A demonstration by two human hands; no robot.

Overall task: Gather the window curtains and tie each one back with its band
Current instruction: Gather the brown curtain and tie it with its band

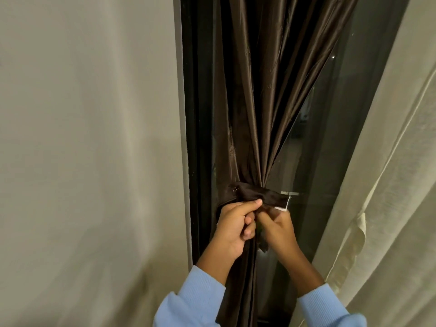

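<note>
Left hand curls round dark brown satin tie-back band — right hand pinches band's other end below white-edged tip. Band wraps glossy dark brown gathered curtain beside black window frame — pale cream curtain hangs right.

The left hand and right hand nearly touch, both gripping the band, so nothing passes between them. Just left of the left hand stands the dark window frame, then the wall. Right of the right hand there is open room before the window glass, bounded by the cream curtain. Above the hands, the brown curtain fans out and blocks the way.
</note>
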